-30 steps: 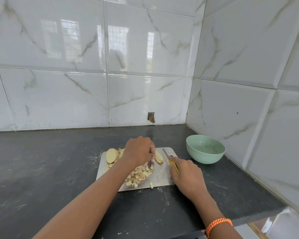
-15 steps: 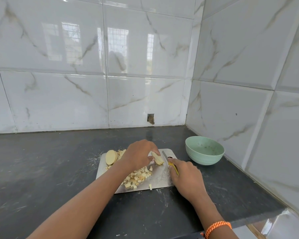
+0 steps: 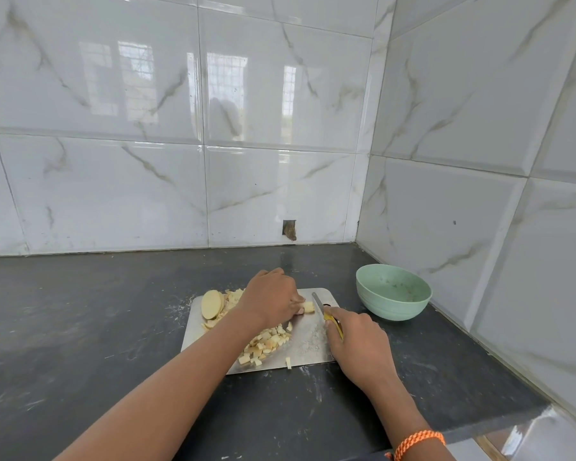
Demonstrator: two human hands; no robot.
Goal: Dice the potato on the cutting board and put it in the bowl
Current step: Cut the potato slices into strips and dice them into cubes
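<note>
A steel cutting board [image 3: 310,352] lies on the dark counter. My left hand [image 3: 271,299] pins a potato piece [image 3: 308,307] to the board near its far edge. My right hand [image 3: 359,344] grips a yellow-handled knife [image 3: 326,312], its blade just right of that piece. A heap of diced potato [image 3: 266,344] lies under my left wrist. Whole potato slices [image 3: 212,304] are stacked at the board's far left corner. The mint-green bowl [image 3: 393,296] stands to the right of the board, with only small specks inside.
The dark stone counter [image 3: 80,327] ends at tiled walls behind and on the right, forming a corner near the bowl. One diced bit [image 3: 289,362] sits at the board's near edge. The counter's front edge runs at lower right.
My left hand has pulled the potato piece in under its fingers and flattened it on the board. The knife has stayed beside it; the view shifted slightly.
</note>
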